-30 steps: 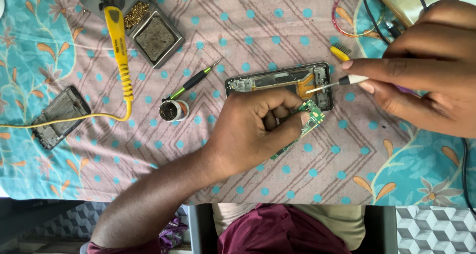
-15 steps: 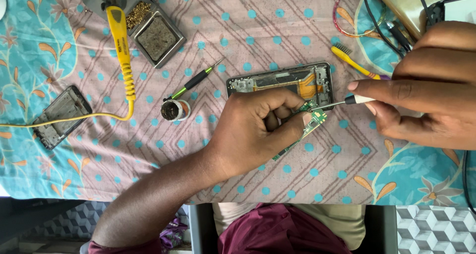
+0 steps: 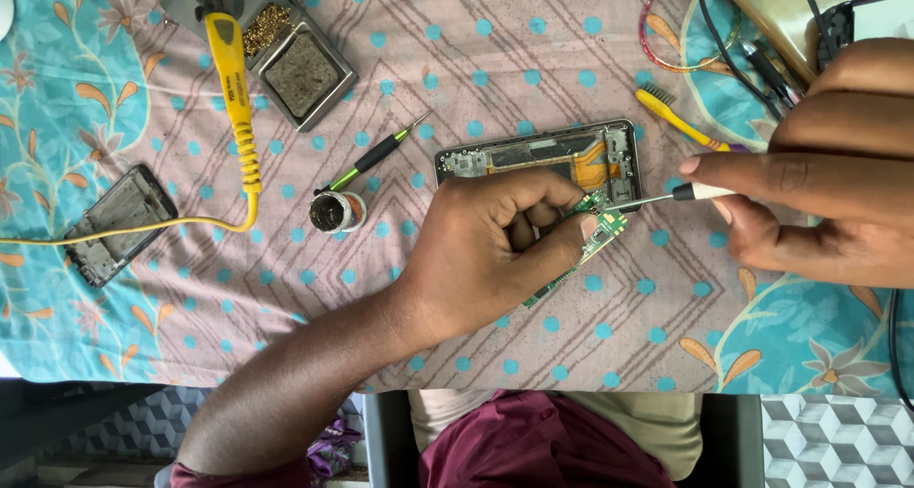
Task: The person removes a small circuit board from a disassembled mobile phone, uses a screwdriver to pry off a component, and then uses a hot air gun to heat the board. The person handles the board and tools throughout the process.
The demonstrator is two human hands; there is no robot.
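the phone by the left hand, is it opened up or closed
Opened up: the phone frame lies with its insides bare, orange flex cable showing, and the left hand holds a green circuit board.

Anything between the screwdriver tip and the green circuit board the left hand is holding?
Nothing visible. The right hand holds the screwdriver with its tip right at the top end of the green circuit board, which the left hand pinches. The opened phone frame lies just behind the board, and the yellow brush lies off to the side.

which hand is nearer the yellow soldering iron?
Left. The left hand lies right of the yellow soldering iron, past the small pot; the right hand sits at the far right edge.
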